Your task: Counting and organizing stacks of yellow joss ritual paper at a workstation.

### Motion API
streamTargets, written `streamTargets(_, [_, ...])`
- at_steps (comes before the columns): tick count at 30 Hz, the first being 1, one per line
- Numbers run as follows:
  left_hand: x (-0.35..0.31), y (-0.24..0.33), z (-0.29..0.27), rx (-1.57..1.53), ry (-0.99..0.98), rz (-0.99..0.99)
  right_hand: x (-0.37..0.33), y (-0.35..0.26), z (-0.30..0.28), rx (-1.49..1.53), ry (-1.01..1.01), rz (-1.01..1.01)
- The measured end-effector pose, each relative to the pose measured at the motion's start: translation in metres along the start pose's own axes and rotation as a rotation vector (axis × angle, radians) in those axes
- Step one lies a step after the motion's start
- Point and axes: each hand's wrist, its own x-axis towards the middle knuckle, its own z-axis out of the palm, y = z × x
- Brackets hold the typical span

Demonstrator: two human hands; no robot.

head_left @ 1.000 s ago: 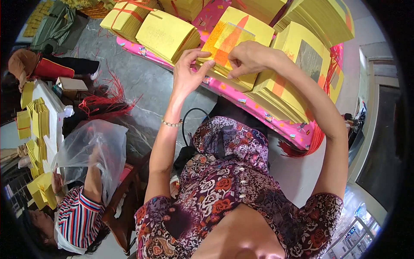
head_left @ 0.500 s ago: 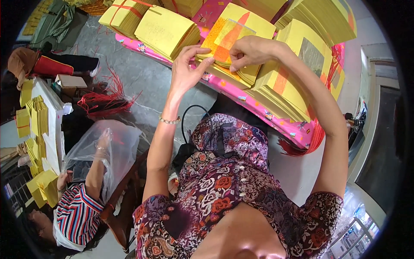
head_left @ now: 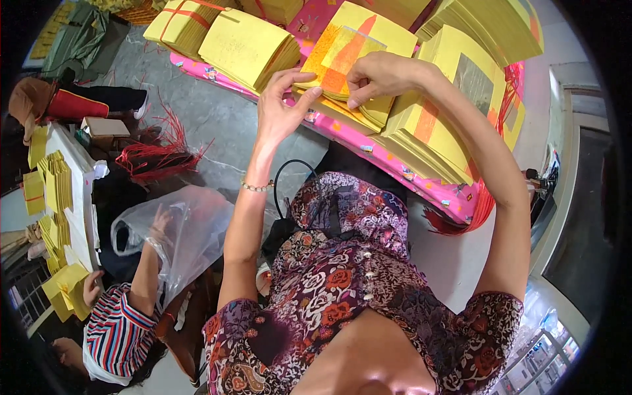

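Note:
A stack of yellow paper sheets [head_left: 395, 29] with an orange print and a pale foil patch lies before me on a pink-covered table. My left hand [head_left: 283, 105] has its thumb and forefinger at the stack's near left corner, the sheet edges between them. Bent over the front edge, my right hand [head_left: 382, 76] has thumb and fingers closed on the near edges of the upper sheets. These near edges are lifted and curl slightly apart from the sheets beneath. The right fingertips are partly hidden behind the hand.
Another yellow stack [head_left: 247, 49] and a red-tied bundle [head_left: 181, 26] lie to the left, a larger stack [head_left: 454, 85] to the right. Red strings [head_left: 484, 207] hang off the table's right end. At lower left a co-worker holds a clear plastic bag [head_left: 191, 230] beside a white table [head_left: 82, 197].
My hands stay at the stack's near edge with barely any movement. The co-worker's plastic bag has shifted right and opened wider, and their other hand has moved up beside a yellow bundle.

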Motion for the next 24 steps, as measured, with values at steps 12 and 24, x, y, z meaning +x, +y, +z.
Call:
streamTargets(12, [0.001,0.000,0.001,-0.058,0.045,-0.027,-0.001,-0.009,0.005,-0.115,0.074,-0.004])
streamTargets(24, [0.002,0.001,0.001,-0.103,0.034,-0.026,0.000,-0.001,0.010,-0.111,0.109,-0.007])
